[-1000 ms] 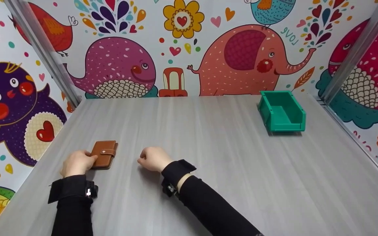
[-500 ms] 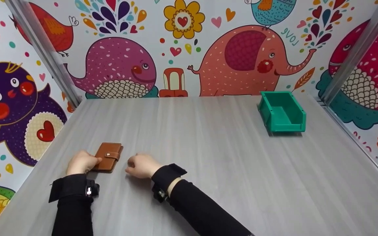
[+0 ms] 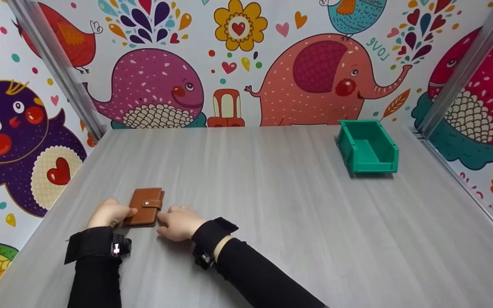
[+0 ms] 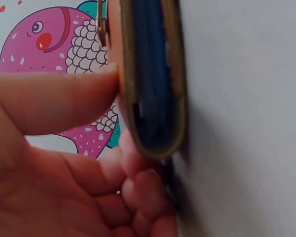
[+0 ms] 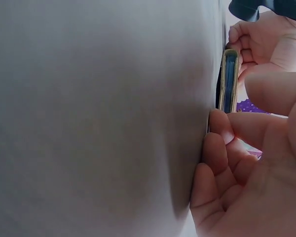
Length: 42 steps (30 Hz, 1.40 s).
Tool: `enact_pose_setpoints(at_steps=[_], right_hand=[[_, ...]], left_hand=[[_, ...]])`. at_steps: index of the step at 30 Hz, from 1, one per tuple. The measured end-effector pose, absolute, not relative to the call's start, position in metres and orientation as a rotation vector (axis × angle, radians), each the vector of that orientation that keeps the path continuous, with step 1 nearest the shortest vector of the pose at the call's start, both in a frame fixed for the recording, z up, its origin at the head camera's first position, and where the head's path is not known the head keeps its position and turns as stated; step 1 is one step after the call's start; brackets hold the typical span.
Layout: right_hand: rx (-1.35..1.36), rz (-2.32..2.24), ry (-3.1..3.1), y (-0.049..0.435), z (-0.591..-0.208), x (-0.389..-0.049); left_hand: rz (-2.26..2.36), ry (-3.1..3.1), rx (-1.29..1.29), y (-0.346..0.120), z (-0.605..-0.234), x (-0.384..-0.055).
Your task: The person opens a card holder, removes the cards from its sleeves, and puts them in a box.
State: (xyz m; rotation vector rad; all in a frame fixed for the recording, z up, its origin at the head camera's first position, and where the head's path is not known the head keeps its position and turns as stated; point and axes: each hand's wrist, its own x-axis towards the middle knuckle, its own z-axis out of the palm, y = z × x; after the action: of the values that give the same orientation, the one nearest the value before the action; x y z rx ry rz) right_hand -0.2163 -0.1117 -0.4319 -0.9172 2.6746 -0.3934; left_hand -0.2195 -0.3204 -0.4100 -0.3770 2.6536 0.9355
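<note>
**Wallet: left-hand pinch, right hand alongside**

Item position: the brown leather wallet with a snap-fastened strap (image 3: pixel 144 207) is in the lower left of the head view, over the pale grey wood-grain table (image 3: pixel 272 192). Its cover faces up; the strap is at its right side.

Left grip: engaged. My left hand (image 3: pixel 109 212) pinches the wallet at its lower left edge, thumb pressed on the cover. Blue inner layers (image 4: pixel 150 74) show between the covers in the left wrist view.

Right grip: unloaded. My right hand (image 3: pixel 182 223) is at the wallet's lower right edge, fingers loosely curled, thumb apart from the index finger. I cannot tell whether a fingertip makes contact.

Container: the green plastic open-front bin (image 3: pixel 375 166) stands upper right.
</note>
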Motion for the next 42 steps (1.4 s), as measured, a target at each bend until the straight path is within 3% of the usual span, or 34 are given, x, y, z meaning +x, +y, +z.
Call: enact_pose_setpoints(at_steps=[18, 27, 42], right_hand=[[-0.993, -0.446, 2.702, -0.108, -0.433, -0.219], [-1.065, -0.716, 2.618, -0.1, -0.436, -0.232], [-0.716, -1.22, 2.579, -0.055, -0.427, -0.251]], left_hand=[[0.939, 2.708, -0.386, -0.31, -0.408, -0.217], [1.199, 2.619, -0.424, -0.309, -0.414, -0.212], [1.424, 2.68, -0.358, -0.252, -0.408, -0.213]])
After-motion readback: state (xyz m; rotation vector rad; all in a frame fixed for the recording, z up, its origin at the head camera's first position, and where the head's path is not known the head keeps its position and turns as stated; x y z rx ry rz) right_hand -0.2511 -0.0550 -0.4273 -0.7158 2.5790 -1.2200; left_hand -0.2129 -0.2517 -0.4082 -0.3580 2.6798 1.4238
